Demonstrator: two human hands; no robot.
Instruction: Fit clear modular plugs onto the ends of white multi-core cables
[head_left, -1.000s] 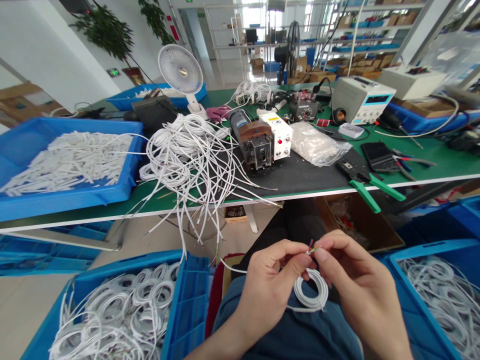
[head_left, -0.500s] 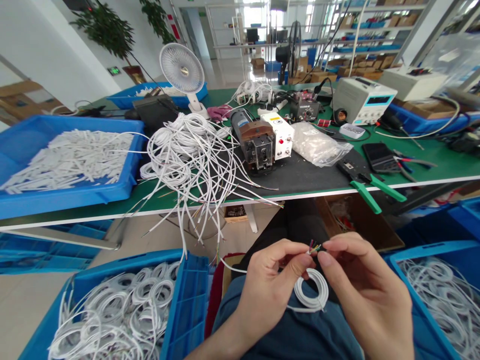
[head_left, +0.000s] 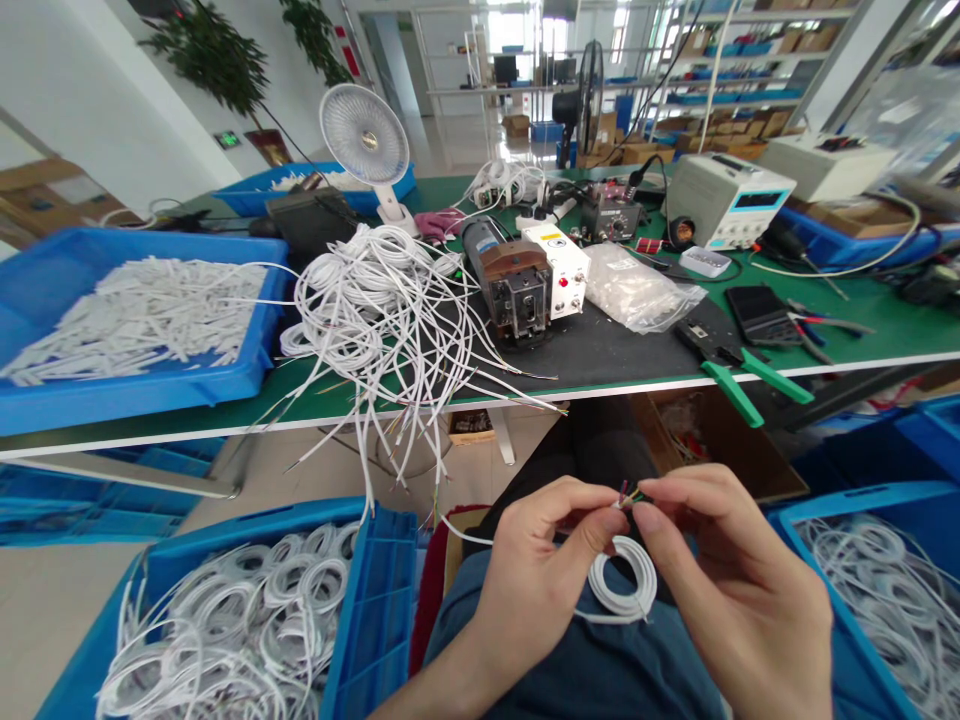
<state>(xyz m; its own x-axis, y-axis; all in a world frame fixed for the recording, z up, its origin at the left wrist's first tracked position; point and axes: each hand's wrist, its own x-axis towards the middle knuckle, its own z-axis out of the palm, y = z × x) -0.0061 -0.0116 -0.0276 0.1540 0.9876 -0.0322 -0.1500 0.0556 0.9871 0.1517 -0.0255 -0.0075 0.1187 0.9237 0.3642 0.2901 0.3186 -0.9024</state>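
Over my lap, my left hand (head_left: 536, 585) pinches the end of a coiled white cable (head_left: 621, 580) just below its stripped tip. Thin coloured inner wires (head_left: 628, 493) fan out from that tip. My right hand (head_left: 739, 590) pinches those wires between thumb and forefinger. The coil hangs between both hands above my blue trousers.
A tangle of white cables (head_left: 379, 310) hangs over the green bench's front edge (head_left: 450, 405). A crimping machine (head_left: 525, 285), a plastic bag (head_left: 637, 290) and green-handled pliers (head_left: 739, 375) sit on the bench. Blue crates of coiled cables stand at left (head_left: 247, 620) and right (head_left: 885, 580).
My right hand's fingers have shifted slightly along the coloured wire ends. The left hand and the coil stay almost where they were.
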